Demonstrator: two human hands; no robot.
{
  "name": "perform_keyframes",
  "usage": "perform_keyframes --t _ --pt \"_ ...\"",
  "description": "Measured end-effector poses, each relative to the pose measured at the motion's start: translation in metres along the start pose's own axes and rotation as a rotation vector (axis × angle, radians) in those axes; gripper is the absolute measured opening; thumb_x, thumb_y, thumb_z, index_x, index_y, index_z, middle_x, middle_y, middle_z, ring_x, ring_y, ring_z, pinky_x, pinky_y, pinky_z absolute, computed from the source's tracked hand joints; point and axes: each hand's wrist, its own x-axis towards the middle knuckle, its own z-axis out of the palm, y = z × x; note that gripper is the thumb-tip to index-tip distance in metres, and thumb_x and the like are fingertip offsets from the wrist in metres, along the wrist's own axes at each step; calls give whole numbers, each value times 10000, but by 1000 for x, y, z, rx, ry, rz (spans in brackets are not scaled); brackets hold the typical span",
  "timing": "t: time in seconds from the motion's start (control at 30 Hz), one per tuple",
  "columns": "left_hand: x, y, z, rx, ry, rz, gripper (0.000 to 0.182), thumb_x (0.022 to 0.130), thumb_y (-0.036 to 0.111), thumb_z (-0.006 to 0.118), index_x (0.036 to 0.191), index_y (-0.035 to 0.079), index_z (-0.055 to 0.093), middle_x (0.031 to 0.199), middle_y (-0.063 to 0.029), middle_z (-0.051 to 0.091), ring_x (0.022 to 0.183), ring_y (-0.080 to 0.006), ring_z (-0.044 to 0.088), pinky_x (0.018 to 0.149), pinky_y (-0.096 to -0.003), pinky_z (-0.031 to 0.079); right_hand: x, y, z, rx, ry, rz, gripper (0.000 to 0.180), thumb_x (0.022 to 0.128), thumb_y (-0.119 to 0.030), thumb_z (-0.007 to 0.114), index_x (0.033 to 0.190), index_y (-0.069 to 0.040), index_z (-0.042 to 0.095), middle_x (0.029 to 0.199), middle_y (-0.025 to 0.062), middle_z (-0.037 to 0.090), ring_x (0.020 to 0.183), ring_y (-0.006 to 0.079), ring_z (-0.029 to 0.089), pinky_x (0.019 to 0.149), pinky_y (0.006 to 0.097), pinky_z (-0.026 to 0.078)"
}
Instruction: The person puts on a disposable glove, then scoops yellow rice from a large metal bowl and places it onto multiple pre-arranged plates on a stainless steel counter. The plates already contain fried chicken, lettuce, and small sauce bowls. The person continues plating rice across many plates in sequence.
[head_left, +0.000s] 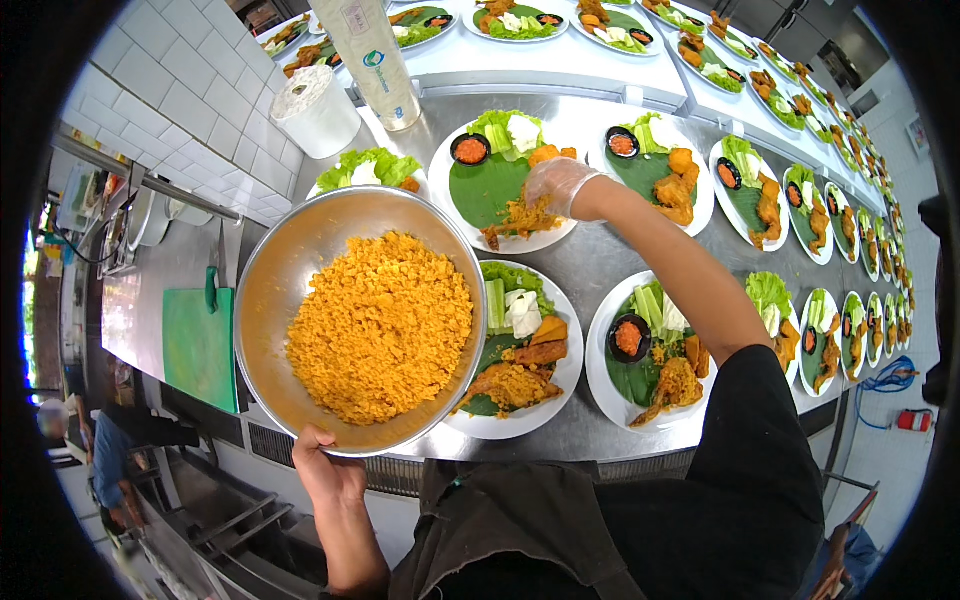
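Note:
My left hand (330, 465) grips the rim of a large stainless steel bowl (259, 330) that holds orange-yellow crumbs (382, 322). In a clear plastic glove, my right hand (553, 187) is over the fried chicken (517, 223) on an oval white plate (457, 229); its fingertips are partly hidden, so what they hold cannot be told. That plate also bears a banana leaf (480, 187), lettuce, cucumber and a black cup of red sambal (471, 150). Crumbs lie on the chicken (517, 382) of the nearer plate (525, 427) and on that of the plate to its right (615, 405).
More filled plates run in rows to the right and along a white shelf (525, 69) behind. A paper roll (315, 112) and a tall printed plastic roll (375, 67) stand at the back left. A green cutting board (199, 345) with a green-handled knife (211, 289) lies left. People are at the lower edges.

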Motion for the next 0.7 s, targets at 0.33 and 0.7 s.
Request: perform_keyframes --t 0.33,0.7 --pt "7 4 -7 8 -142 -55 626 699 43 514 1320 -36 523 1265 -141 614 1188 -319 608 1055 -476 502 -34 -26 -54 86 235 377 256 866 -50 580 980 -153 785 1068 77 752 1040 290 687 939 380 537" --pt "29 7 1 101 -381 -186 621 695 -116 512 1288 66 486 1069 -84 580 909 -227 621 790 -348 579 -42 -268 -46 264 53 -9 399 905 -362 717 1186 -78 707 1162 169 697 1119 316 642 975 434 502"
